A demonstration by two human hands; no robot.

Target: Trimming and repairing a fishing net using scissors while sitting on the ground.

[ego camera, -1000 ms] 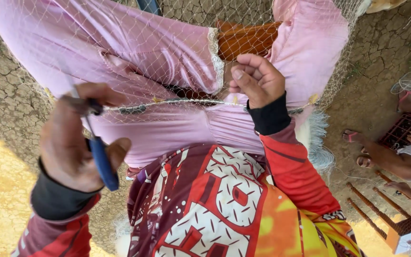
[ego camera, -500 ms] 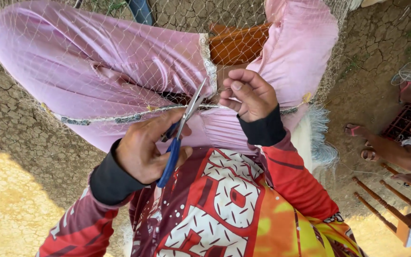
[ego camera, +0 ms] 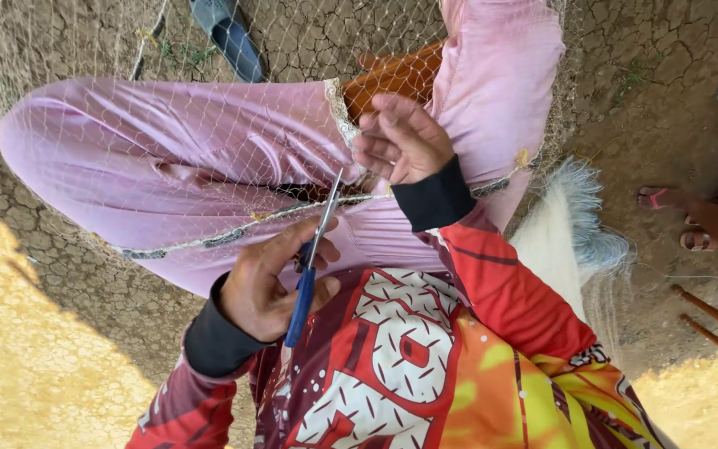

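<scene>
Near the middle of the frame, the left hand [ego camera: 272, 283] grips blue-handled scissors [ego camera: 311, 258] with blades at the soft, light fishing net [ego camera: 209, 166] over pink-trousered knees, while the right hand [ego camera: 405, 141] pinches its thin, floppy edge cord [ego camera: 234, 233], the best place to hold.

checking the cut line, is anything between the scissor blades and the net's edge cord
Nothing visible does. The scissors in the left hand already reach the edge cord, blades crossing it just below the right hand pinching the fishing net.
</scene>
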